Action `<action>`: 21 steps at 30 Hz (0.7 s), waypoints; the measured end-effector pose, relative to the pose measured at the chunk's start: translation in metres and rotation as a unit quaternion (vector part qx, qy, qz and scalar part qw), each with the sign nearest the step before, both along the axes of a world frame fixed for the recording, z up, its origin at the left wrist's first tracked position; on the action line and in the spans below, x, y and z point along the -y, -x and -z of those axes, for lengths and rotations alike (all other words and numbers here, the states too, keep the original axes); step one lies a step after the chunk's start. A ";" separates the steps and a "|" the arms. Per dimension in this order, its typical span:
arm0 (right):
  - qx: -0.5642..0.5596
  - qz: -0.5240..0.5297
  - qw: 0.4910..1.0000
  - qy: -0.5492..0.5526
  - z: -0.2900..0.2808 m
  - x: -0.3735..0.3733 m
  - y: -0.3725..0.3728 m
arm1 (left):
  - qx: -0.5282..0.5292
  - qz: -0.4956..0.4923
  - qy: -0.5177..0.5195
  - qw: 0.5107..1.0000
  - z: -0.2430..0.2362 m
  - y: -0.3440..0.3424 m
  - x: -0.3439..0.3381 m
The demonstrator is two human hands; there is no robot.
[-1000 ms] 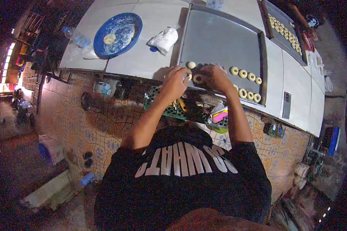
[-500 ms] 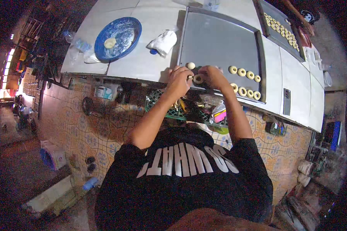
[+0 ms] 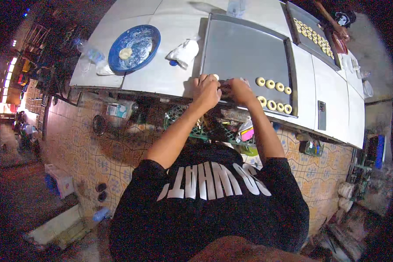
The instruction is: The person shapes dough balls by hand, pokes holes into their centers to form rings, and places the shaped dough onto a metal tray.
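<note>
My left hand (image 3: 206, 91) is closed at the front left of a grey metal tray (image 3: 244, 48), beside a small dough ball (image 3: 216, 77) mostly covered by my fingers. My right hand (image 3: 238, 90) is closed just right of it, its fingers curled low over the tray. What either hand holds is hidden. Two short rows of dough rings (image 3: 270, 84) lie at the tray's front right.
A blue basin (image 3: 117, 46) with flour and dough and a white bag (image 3: 183, 54) sit left. A second tray (image 3: 299, 13) of dough rings is back right, beside another person's arm (image 3: 325, 15). Crates (image 3: 179, 120) sit under the counter edge; a plastic bottle (image 3: 236, 8) stands behind.
My fingers have shifted slightly and now cover more of the dough ball and the ring between my hands. The counter sits a little lower in view.
</note>
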State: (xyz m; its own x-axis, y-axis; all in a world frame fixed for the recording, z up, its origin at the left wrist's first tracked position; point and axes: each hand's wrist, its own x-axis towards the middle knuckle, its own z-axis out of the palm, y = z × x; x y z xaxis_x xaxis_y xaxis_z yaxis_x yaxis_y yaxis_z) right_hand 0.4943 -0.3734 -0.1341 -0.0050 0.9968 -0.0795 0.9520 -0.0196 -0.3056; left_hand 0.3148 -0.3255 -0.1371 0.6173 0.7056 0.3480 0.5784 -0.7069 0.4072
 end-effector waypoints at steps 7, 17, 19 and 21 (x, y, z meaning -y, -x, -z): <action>-0.008 0.001 0.995 -0.095 0.051 0.003 -0.016 | 0.018 0.016 0.019 1.000 0.009 -0.001 -0.010; -0.052 -0.008 0.997 0.054 -0.033 0.012 0.001 | 0.135 0.046 0.028 0.989 0.011 0.007 -0.019; -0.049 -0.024 0.996 0.065 -0.029 0.006 0.005 | 0.114 0.031 0.054 0.992 0.001 0.010 -0.012; -0.012 -0.017 0.996 0.086 -0.035 0.001 0.009 | 0.122 0.012 0.100 0.987 0.003 0.014 -0.013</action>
State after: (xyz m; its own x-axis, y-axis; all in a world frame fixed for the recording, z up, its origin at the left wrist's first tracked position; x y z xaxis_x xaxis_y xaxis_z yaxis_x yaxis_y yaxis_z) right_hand 0.4851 -0.3739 -0.0993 -0.0433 0.9678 -0.2481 0.9456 -0.0405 -0.3229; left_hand 0.3011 -0.3124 -0.1402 0.5498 0.7613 0.3437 0.4290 -0.6104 0.6659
